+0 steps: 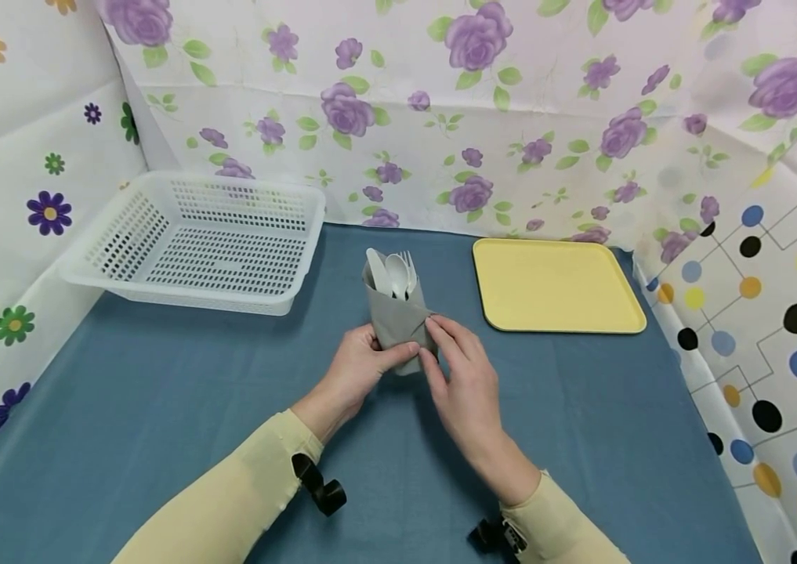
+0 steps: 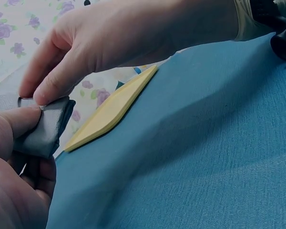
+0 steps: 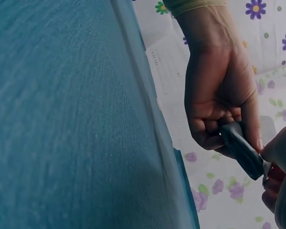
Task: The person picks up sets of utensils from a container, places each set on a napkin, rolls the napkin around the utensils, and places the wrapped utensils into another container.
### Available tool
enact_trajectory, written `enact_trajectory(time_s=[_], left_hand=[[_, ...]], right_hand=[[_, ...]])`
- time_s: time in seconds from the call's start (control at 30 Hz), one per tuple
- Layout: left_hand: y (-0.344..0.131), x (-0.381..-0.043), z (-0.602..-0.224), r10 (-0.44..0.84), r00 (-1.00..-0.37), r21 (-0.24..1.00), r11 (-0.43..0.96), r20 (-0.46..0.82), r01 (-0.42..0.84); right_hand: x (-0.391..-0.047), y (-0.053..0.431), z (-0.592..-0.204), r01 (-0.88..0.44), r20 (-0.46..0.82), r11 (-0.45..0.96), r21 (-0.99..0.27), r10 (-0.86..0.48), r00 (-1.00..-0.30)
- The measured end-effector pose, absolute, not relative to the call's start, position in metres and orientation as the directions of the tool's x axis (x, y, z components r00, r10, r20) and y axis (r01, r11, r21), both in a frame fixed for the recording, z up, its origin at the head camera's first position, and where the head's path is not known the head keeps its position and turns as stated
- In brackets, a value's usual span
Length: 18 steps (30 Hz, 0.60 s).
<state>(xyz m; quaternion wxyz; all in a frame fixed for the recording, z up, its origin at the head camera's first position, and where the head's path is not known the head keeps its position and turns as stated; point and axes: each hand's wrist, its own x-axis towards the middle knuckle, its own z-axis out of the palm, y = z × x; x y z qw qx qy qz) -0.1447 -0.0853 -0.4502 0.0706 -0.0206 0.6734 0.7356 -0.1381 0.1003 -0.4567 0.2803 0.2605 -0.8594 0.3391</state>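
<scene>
A grey napkin (image 1: 398, 319) is folded into a pocket, held up above the table in the middle of the head view. Out of its top stick a white plastic knife (image 1: 378, 272), a spoon (image 1: 396, 274) and a fork (image 1: 411, 270), side by side; their lower ends are hidden inside. My left hand (image 1: 354, 368) grips the lower part of the pocket, thumb across the front and fingers behind. At the right edge, my right hand (image 1: 465, 384) pinches the napkin. The left wrist view shows the napkin's layered bottom end (image 2: 50, 129) between both hands.
A white perforated plastic basket (image 1: 179, 296) stands at the back left of the blue-covered table (image 1: 229, 376). At the back right lies a yellow tray (image 1: 556, 286). Flower- and dot-patterned sheets (image 1: 398, 157) enclose the back and sides.
</scene>
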Motion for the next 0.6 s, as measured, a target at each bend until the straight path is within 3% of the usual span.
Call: enact_trajectory(time_s=[0.27,0.47,0.6], left_hand=[[-0.0868,-0.1433,-0.4508,0.095,-0.987,0.988,-0.075,-0.128,-0.136],[-0.0866,-0.1431,-0.4514,0.101,-0.987,0.989,-0.067,-0.121,-0.128],[-0.086,-0.143,-0.4513,0.095,-0.987,0.99,-0.051,-0.127,-0.133]], right_hand=[[-0.138,0.1005,-0.4551,-0.55,0.538,0.585,-0.596,-0.217,-0.814],[-0.1413,0.103,-0.451,-0.356,0.321,0.361,-0.862,-0.156,-0.934],[-0.144,0.1055,-0.4485,-0.203,0.178,0.249,-0.947,-0.121,-0.977]])
